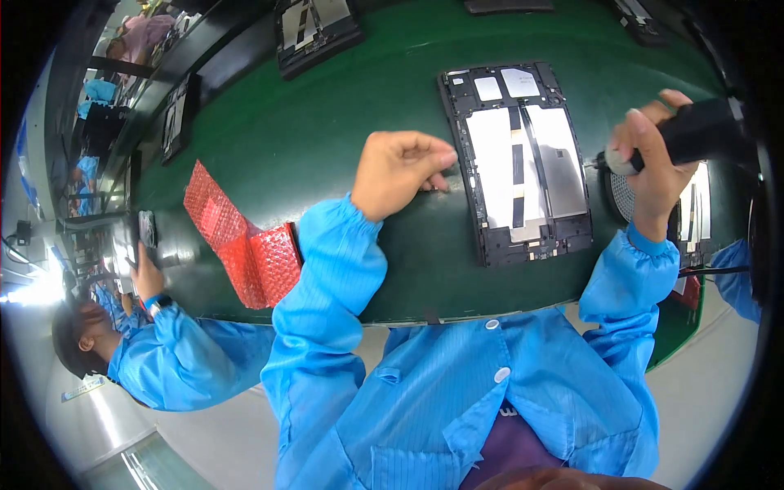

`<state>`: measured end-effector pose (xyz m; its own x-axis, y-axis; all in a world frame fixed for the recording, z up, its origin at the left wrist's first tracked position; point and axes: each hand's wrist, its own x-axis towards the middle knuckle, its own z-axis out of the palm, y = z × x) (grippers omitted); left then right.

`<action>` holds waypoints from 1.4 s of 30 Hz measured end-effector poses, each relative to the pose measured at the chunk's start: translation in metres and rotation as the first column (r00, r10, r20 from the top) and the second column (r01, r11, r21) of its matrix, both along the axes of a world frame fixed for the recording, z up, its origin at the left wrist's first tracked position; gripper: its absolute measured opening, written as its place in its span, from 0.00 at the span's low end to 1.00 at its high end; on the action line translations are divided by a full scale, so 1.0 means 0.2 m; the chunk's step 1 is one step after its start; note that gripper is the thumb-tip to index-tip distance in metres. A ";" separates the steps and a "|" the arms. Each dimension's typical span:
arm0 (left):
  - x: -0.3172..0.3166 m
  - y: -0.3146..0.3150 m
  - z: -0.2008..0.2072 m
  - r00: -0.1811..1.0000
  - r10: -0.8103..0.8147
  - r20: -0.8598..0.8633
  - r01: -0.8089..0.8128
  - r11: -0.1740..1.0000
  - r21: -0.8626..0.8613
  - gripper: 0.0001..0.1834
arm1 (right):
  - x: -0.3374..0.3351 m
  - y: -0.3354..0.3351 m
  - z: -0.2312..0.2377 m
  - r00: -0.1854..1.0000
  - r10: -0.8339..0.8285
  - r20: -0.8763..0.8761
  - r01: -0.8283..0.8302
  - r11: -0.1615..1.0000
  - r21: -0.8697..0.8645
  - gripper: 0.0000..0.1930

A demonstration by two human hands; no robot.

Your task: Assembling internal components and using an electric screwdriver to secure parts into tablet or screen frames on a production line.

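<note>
An opened tablet [535, 163] lies on the green work table in front of me. Its black frame surrounds silver battery panels, with dark flat cables running down between them. Close to its left edge is my left hand [406, 170], its thumb and fingertips pinched together; whatever may be between them is too small to tell. My right hand [657, 167] grips a black electric screwdriver [698, 135] at the tablet's right side. The tool is tilted sideways, its grey collar and thin bit directed toward the tablet's right edge. Whether the bit touches the tablet cannot be made out.
Red bubble-wrap pouches [249, 253] lie left of my left forearm. Beside my right wrist is a round, perforated disc [621, 194], partly hidden. Another opened tablet [696, 204] sits beyond it. More devices [318, 33] line the far side. At left, a co-worker in blue [196, 351] works.
</note>
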<state>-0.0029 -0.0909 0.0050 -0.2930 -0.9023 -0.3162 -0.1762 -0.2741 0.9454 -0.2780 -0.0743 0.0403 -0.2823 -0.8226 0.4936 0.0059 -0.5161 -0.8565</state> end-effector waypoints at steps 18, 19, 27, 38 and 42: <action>-0.11 -0.16 -0.17 0.995 -0.011 0.098 0.042 0.946 -0.322 0.06 | 0.46 -0.19 0.03 0.940 0.306 -0.154 -0.314 0.949 -0.036 0.20; -0.11 -0.17 -0.16 0.994 -0.053 0.101 0.070 0.981 -0.180 0.07 | 0.48 -0.21 0.01 0.936 0.324 -0.140 -0.331 0.943 -0.029 0.20; -0.08 -0.25 -0.16 0.980 -0.019 0.198 0.054 0.983 -0.178 0.17 | 0.58 -0.28 -0.06 0.917 0.385 -0.107 -0.389 0.921 -0.023 0.20; -0.08 -0.26 -0.15 0.990 -0.053 0.131 0.065 0.994 -0.084 0.11 | 0.59 -0.29 -0.10 0.917 0.380 -0.123 -0.387 0.921 -0.040 0.20; -0.08 -0.26 -0.14 0.993 -0.040 0.113 0.049 0.996 -0.079 0.17 | 0.58 -0.29 -0.10 0.918 0.360 -0.169 -0.369 0.929 -0.024 0.19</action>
<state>-0.0180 -0.1425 -0.0237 -0.3004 -0.9134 -0.2746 -0.2919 -0.1860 0.9382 -0.1611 -0.1326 0.0198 0.1173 -0.8242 0.5541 0.0687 -0.5498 -0.8324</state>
